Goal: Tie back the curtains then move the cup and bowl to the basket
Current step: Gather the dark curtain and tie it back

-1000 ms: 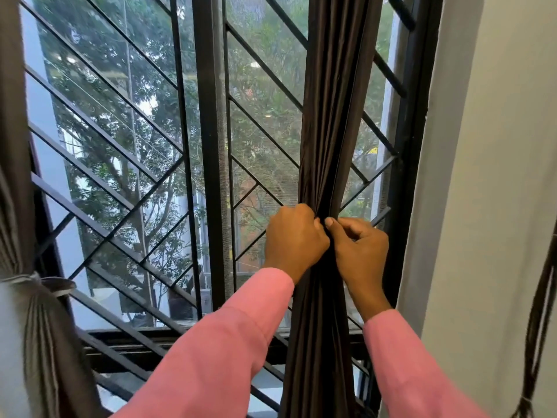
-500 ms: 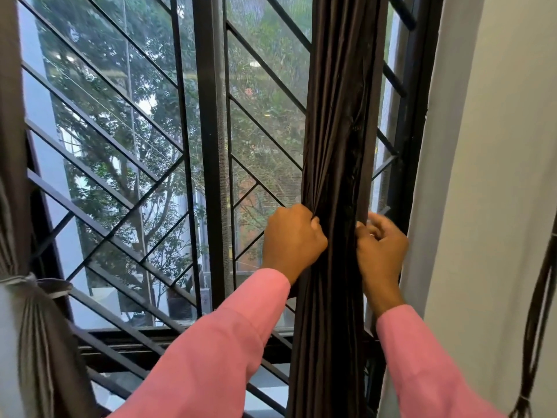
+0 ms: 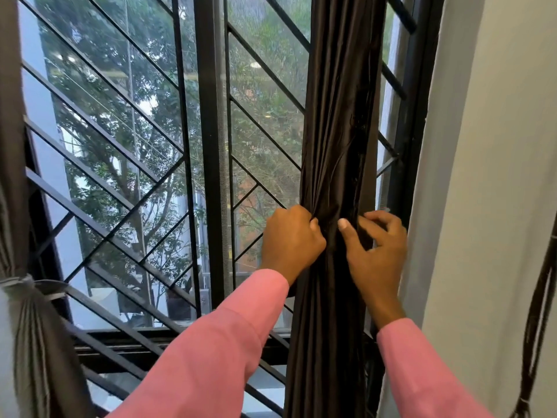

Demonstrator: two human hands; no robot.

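1. Since half a second ago, the right hand [image 3: 376, 248] has shifted in from the right edge of the dark curtain [image 3: 334, 116]. Its thumb now lies across the front of the folds, close to the thumb of the left hand [image 3: 291, 239]. The left hand has kept its place on the curtain's left side.
2. The left hand is closed into a tight fist, bunching the curtain's left edge. Its thumb presses into the cloth where the folds pinch together.
3. The right hand is looser. The thumb is stretched out flat on the fabric while the fingers [image 3: 388, 220] curl round the curtain's right edge, so the gathered cloth sits between thumb and fingers.
4. The dark curtain hangs straight down in front of the right part of the window grille [image 3: 120, 152], drawn into a narrow column. It is squeezed narrowest at the level of the two hands and spreads a little below them.
5. Both arms wear pink sleeves [image 3: 211, 351] and reach up from the lower edge of the view.
6. At the far left a second curtain [image 3: 30, 342] is already gathered, with a pale tie [image 3: 21, 282] wrapped round it.
7. A white wall [image 3: 497, 176] stands right of the window, and dark cords [image 3: 539, 312] hang along its right edge.
8. Green trees [image 3: 144, 116] show through the glass.
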